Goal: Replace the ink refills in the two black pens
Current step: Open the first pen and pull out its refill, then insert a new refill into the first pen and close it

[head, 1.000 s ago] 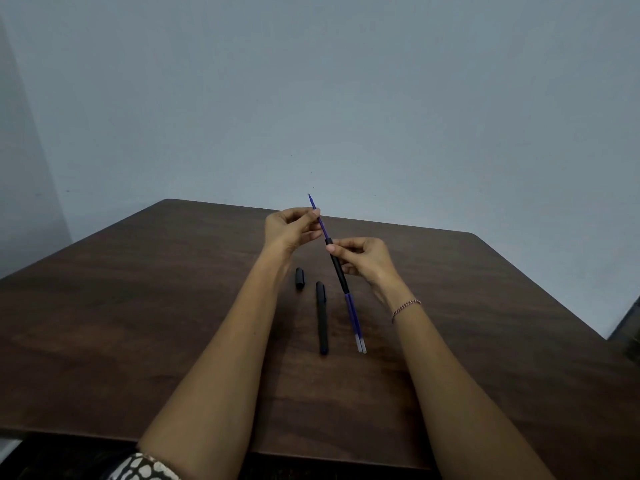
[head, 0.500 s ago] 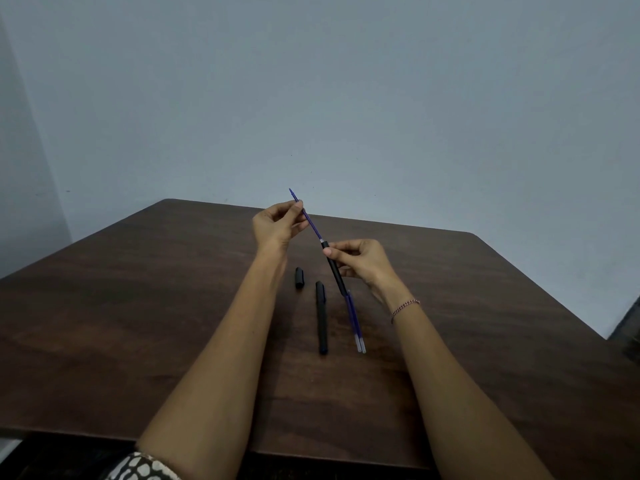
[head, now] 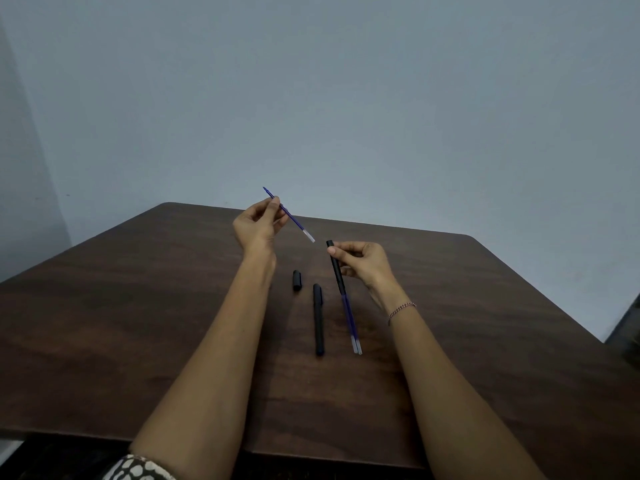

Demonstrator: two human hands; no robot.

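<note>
My left hand (head: 258,225) pinches a thin blue ink refill (head: 294,220), fully clear of the pen, its white end pointing down right. My right hand (head: 363,261) grips an open black pen barrel (head: 336,268), tilted with its open end up, a short gap from the refill's white end. On the table lie a second black pen (head: 318,320) with its cap on, a loose black cap (head: 296,280) to its upper left, and two blue refills (head: 351,327) side by side, partly hidden behind the held barrel.
A dark brown wooden table (head: 138,323) stands against a plain pale wall. Its far edge runs just behind my hands, and its right corner drops off near a dark object (head: 627,327) at the right edge of view.
My left hand has drawn the blue refill up and left, fully out of the barrel. My right hand has kept the barrel nearly still.
</note>
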